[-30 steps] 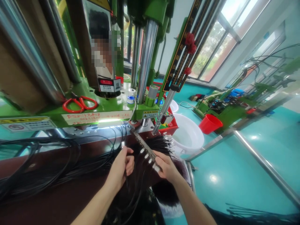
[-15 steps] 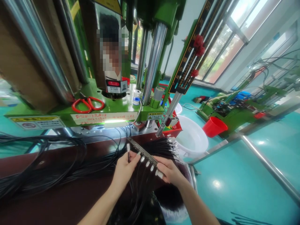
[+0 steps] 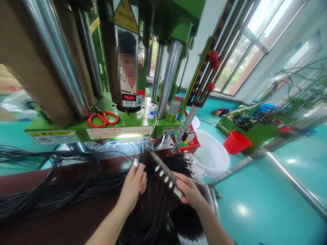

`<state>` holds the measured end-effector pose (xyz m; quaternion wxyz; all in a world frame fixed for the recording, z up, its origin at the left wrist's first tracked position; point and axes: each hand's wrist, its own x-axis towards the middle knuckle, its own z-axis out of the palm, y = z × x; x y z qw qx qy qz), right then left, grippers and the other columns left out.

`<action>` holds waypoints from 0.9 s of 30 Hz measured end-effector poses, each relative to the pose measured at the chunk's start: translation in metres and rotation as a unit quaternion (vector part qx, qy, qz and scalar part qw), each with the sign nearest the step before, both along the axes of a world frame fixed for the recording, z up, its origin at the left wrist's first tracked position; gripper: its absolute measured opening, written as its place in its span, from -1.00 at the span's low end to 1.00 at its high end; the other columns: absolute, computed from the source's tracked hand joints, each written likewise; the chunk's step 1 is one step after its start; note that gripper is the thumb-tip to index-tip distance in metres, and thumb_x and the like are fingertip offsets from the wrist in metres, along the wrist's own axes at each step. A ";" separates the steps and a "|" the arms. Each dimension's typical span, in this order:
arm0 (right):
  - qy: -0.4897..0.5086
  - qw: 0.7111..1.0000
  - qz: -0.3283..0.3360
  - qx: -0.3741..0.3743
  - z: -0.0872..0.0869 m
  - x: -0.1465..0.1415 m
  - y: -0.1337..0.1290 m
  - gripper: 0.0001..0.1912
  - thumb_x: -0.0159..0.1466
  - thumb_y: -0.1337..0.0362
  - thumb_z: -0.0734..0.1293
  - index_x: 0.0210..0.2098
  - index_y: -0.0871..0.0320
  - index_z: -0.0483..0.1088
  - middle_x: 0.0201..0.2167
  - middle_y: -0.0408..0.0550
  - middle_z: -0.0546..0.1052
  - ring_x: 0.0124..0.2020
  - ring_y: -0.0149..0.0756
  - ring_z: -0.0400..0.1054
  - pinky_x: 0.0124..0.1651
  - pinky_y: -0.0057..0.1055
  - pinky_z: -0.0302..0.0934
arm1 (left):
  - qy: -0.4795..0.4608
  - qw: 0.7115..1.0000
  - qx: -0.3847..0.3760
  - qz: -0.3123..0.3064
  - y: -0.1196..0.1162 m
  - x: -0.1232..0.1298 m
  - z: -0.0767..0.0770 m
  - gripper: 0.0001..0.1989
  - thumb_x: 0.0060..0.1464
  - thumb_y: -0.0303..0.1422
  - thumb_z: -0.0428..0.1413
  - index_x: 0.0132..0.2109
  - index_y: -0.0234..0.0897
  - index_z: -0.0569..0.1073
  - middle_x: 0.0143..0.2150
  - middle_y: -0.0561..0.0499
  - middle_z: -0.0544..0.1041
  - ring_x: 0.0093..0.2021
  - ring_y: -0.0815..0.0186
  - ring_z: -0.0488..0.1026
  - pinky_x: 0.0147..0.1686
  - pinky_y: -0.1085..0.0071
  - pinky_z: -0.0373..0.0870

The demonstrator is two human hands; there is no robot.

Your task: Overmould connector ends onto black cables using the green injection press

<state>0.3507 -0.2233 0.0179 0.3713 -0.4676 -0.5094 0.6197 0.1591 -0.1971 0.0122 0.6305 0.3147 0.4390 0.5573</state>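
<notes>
My right hand (image 3: 187, 188) grips the lower right end of a long metal bar (image 3: 163, 165). Several silver connectors (image 3: 166, 179) sit in a row along the bar, with black cables hanging below them. My left hand (image 3: 135, 180) is closed just left of the bar, apart from it, around a cable with a silver connector (image 3: 135, 162) that sticks up above the fingers. Behind the bar lies a bundle of black cables (image 3: 178, 165) with pale tips.
A green press (image 3: 133, 122) stands ahead, with red-handled scissors (image 3: 103, 119) on its ledge. Coiled black cables (image 3: 51, 190) lie on the dark red table (image 3: 76, 217) at left. A white tub (image 3: 214, 153) and red bucket (image 3: 237, 143) are at right.
My left hand has drawn back to the left from the bar, with its connector. My right hand still holds the bar. The view has shifted slightly.
</notes>
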 end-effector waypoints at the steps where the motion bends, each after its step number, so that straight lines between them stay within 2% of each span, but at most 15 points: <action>1: 0.001 1.000 0.004 0.003 0.001 0.000 0.000 -0.53 0.20 0.10 0.20 0.05 0.18 0.25 -0.69 -0.27 0.18 -0.78 -0.65 -0.11 -0.80 -0.66 -0.27 | -0.008 0.999 -0.023 -0.032 -0.001 -0.001 0.002 -0.69 -0.02 -0.03 -0.08 -0.37 -0.19 0.19 -0.79 0.31 -0.03 -0.80 0.54 -0.17 -0.81 0.61 -0.18; 4: -0.005 1.000 0.020 0.013 0.003 0.001 0.000 -0.52 0.19 0.09 0.21 0.04 0.20 0.26 -0.69 -0.27 0.18 -0.79 -0.66 -0.11 -0.81 -0.66 -0.26 | 0.011 0.991 -0.057 -0.120 -0.003 -0.001 0.003 -0.63 -0.03 0.01 -0.11 -0.49 -0.21 0.14 -0.82 0.30 -0.05 -0.81 0.57 -0.21 -0.83 0.63 -0.23; 6: -0.006 1.000 0.021 0.014 0.003 0.000 0.000 -0.51 0.19 0.07 0.22 0.04 0.19 0.27 -0.69 -0.27 0.17 -0.78 -0.67 -0.11 -0.80 -0.66 -0.26 | 0.029 0.988 -0.056 -0.141 -0.003 -0.001 -0.001 -0.62 -0.04 0.00 -0.08 -0.53 -0.22 0.11 -0.82 0.30 -0.05 -0.82 0.58 -0.21 -0.83 0.63 -0.23; 15: -0.020 0.999 0.050 0.003 0.002 0.003 0.003 -0.49 0.19 0.06 0.21 0.06 0.20 0.25 -0.67 -0.25 0.17 -0.76 -0.64 -0.09 -0.78 -0.64 -0.24 | 0.033 0.985 -0.051 -0.162 0.000 -0.003 -0.005 -0.60 -0.05 -0.01 -0.05 -0.56 -0.22 0.10 -0.83 0.30 -0.05 -0.83 0.59 -0.21 -0.83 0.61 -0.26; 17: -0.034 0.998 0.058 0.010 0.002 0.004 0.003 -0.49 0.19 0.06 0.20 0.06 0.18 0.24 -0.64 -0.22 0.22 -0.75 -0.63 -0.07 -0.76 -0.63 -0.23 | 0.028 0.984 -0.051 -0.166 0.000 -0.004 -0.005 -0.59 -0.06 0.00 -0.04 -0.57 -0.22 0.08 -0.83 0.30 -0.05 -0.83 0.59 -0.21 -0.83 0.60 -0.26; 20: -0.065 0.993 0.075 0.063 0.002 0.004 0.002 -0.51 0.19 0.04 0.19 0.04 0.15 0.27 -0.43 -0.06 0.39 -0.62 -0.54 0.11 -0.67 -0.59 -0.03 | 0.029 0.987 -0.045 -0.150 -0.001 -0.004 -0.005 -0.60 -0.08 -0.01 -0.02 -0.57 -0.23 0.10 -0.83 0.29 -0.05 -0.83 0.58 -0.19 -0.83 0.60 -0.25; 22: -0.088 0.987 0.081 0.103 0.003 0.005 0.001 -0.53 0.19 0.04 0.18 0.03 0.12 0.29 -0.28 0.02 0.42 -0.48 -0.41 0.23 -0.54 -0.51 0.11 | 0.033 0.990 -0.037 -0.135 -0.001 -0.004 -0.005 -0.60 -0.09 -0.02 0.00 -0.57 -0.23 0.11 -0.83 0.29 -0.05 -0.83 0.58 -0.18 -0.82 0.59 -0.25; 25: -0.107 0.982 0.075 0.135 0.004 0.002 -0.001 -0.56 0.21 0.08 0.17 0.02 0.10 0.30 -0.20 0.03 0.43 -0.32 -0.30 0.28 -0.36 -0.41 0.19 | 0.042 0.990 -0.027 -0.130 -0.002 -0.002 -0.004 -0.60 -0.09 -0.02 -0.01 -0.58 -0.23 0.10 -0.82 0.29 -0.06 -0.82 0.58 -0.18 -0.81 0.59 -0.28; 27: -0.100 0.985 0.055 0.129 0.005 0.000 -0.002 -0.58 0.20 0.09 0.19 0.00 0.12 0.33 -0.21 0.02 0.43 -0.31 -0.31 0.28 -0.35 -0.42 0.18 | 0.050 0.990 -0.028 -0.130 -0.001 0.000 -0.004 -0.61 -0.08 -0.01 -0.03 -0.56 -0.23 0.11 -0.81 0.29 -0.06 -0.81 0.58 -0.18 -0.80 0.59 -0.29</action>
